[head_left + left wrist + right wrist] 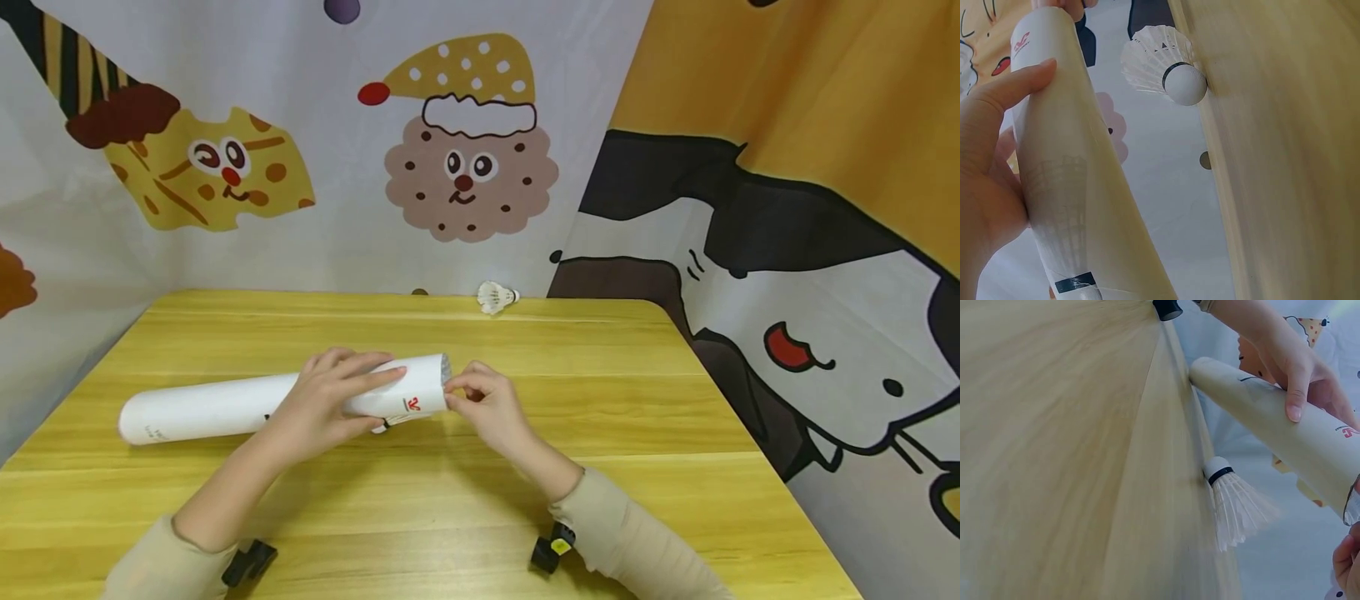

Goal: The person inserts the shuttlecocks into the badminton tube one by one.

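A long white shuttlecock tube (210,407) with a red logo lies crosswise in front of me in the head view. My left hand (326,404) grips it near its right part, thumb below and fingers over the top. At the tube's right mouth, my right hand (491,412) pinches the rim with thumb and forefinger; what else sits between the fingertips I cannot tell. Silvery lining shows inside the mouth in the right wrist view. One shuttlecock (1232,490) lies on the table, cork to the left; in the head view the tube partly covers it.
Another shuttlecock (495,297) rests at the far edge of the wooden table (600,383). Behind it hangs a curtain (337,250) with cartoon figures. Small black cameras (251,562) sit at both wrists.
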A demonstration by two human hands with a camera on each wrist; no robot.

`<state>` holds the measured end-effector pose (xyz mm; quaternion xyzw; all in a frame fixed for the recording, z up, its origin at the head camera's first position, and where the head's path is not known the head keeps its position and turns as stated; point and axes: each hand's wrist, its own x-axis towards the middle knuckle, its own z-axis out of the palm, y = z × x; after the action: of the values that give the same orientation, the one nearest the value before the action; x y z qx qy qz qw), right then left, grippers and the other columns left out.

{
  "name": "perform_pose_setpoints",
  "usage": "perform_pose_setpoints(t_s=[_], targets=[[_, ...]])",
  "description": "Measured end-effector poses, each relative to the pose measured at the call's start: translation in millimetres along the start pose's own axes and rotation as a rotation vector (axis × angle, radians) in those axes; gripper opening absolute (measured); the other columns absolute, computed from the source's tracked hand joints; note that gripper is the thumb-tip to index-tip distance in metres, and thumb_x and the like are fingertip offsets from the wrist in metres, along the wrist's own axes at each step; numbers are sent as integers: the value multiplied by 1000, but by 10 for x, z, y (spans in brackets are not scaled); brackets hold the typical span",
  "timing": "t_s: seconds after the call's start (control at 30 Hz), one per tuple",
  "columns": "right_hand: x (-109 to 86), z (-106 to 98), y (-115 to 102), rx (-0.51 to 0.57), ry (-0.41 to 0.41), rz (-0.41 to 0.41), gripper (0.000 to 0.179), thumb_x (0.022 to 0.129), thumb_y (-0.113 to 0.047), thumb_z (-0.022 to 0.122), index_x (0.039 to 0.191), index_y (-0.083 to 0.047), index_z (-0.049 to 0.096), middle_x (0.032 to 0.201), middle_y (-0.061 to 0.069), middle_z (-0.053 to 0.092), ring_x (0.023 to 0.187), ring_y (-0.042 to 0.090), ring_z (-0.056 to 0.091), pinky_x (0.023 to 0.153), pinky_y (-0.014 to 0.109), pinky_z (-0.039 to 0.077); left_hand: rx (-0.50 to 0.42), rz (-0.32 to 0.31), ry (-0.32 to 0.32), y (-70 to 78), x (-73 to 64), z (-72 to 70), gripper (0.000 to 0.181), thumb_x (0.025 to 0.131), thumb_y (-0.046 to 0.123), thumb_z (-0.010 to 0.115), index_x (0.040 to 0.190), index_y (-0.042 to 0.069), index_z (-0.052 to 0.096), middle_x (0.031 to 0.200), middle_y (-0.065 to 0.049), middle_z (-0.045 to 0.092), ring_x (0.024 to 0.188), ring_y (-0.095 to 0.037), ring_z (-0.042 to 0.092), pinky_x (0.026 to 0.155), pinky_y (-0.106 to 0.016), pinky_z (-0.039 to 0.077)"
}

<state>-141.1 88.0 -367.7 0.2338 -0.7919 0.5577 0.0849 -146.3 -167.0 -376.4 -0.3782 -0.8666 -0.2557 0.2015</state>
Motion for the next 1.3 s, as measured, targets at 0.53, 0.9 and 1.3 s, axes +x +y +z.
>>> perform_pose_setpoints(t_s=[0.53, 0.9, 1.3], targets=[[110, 90, -24, 87, -62, 59, 15, 75, 19, 61, 87, 14, 70, 70, 1, 50, 65, 10, 42, 57, 20, 38, -11, -3, 10, -21, -17, 4, 81, 64, 19, 89, 137, 28, 55, 136, -6, 54, 113, -30, 45, 89, -50, 29], [135, 106, -4, 101, -67, 48, 11, 76, 19, 60, 83, 16, 68, 67, -1, 49, 63, 9, 42, 56, 20, 38, -16, 3, 13, -32, -14, 10, 80, 65, 18, 88, 137, 28, 55, 136, -5, 54, 113, -28, 45, 88, -49, 29], [122, 10, 89, 167, -122, 24, 15, 76, 19, 59, 89, 16, 67, 69, -3, 48, 64, 10, 41, 57, 19, 36, -11, 1, 10, -21, -13, -1, 79, 65, 19, 88, 137, 28, 55, 136, -4, 54, 115, -30, 45, 90, -52, 28]])
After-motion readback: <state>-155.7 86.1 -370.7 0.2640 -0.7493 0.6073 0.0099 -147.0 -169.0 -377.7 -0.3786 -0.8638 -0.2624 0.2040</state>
